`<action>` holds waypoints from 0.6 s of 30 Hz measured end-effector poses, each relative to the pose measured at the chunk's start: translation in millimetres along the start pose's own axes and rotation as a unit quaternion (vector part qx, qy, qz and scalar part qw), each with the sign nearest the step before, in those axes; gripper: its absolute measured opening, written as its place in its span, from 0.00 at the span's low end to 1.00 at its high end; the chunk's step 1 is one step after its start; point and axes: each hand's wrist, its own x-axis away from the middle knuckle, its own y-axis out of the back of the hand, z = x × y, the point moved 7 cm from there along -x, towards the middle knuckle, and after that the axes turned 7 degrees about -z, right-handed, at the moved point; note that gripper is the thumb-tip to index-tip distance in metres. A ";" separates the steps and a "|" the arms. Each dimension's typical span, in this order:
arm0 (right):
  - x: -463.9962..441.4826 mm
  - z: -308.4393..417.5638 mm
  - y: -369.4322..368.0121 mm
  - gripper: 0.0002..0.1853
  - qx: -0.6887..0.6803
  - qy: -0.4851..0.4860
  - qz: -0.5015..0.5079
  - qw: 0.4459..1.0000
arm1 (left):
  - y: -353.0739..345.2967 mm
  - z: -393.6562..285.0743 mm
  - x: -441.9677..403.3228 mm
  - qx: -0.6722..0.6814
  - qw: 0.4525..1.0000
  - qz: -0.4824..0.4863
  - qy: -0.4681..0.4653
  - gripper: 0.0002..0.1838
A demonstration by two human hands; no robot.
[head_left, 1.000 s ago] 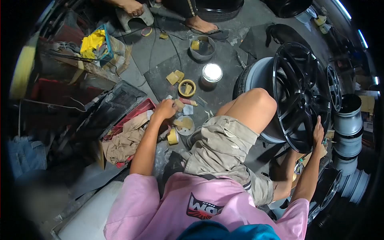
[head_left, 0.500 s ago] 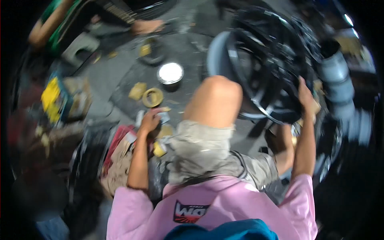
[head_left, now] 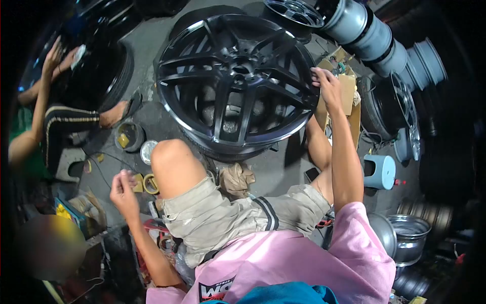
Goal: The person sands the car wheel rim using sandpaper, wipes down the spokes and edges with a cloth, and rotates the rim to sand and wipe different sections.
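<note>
A black wheel rim (head_left: 221, 104) with paired spokes and a shiny outer edge lies face up in front of my knees, slightly tilted, on a dark round support. At its right edge, my right hand (head_left: 328, 85) grips the lip with bent fingers. My left hand (head_left: 124, 190) is raised by my left knee, fingers pinched together; whatever may be between them is too small to make out. Close to that hand sit a yellow tape roll (head_left: 146, 183), a yellow sponge-like piece (head_left: 137, 181) and a round container with a shiny top (head_left: 148, 151).
A dark bucket (head_left: 132, 138) stands beyond my left knee. Crumpled brown paper (head_left: 236, 178) lies beneath the rim's near side. On the right are a cardboard box (head_left: 347, 93), a light blue stool (head_left: 386, 171) and stacked grey rims (head_left: 372, 40). Another person's leg (head_left: 73, 115) is at left.
The rim has gone from steeply tilted at the right to nearly flat in front of me, my right hand at its edge. My left hand has lifted from the floor items. The camera view has shifted.
</note>
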 end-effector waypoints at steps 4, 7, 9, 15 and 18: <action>52.2 -67.9 96.1 0.18 -0.070 -0.130 -0.078 0.986 | -15.7 -77.3 -2.7 0.069 0.997 -0.017 -0.010 0.14; 115.1 -165.8 133.3 0.19 -0.016 -0.176 -0.101 0.979 | -77.9 -130.2 24.5 0.055 0.993 0.098 -0.042 0.14; 158.4 -203.2 130.9 0.18 0.082 -0.146 -0.096 0.981 | -123.1 -151.4 45.3 0.061 0.981 0.174 -0.067 0.12; 193.9 -180.5 66.7 0.19 0.148 -0.174 0.010 0.974 | -217.3 -243.0 125.0 -0.089 0.907 0.305 -0.277 0.07; 194.8 -193.3 46.3 0.16 0.244 -0.154 0.105 0.952 | -231.0 -233.7 142.8 -0.060 0.910 0.328 -0.246 0.04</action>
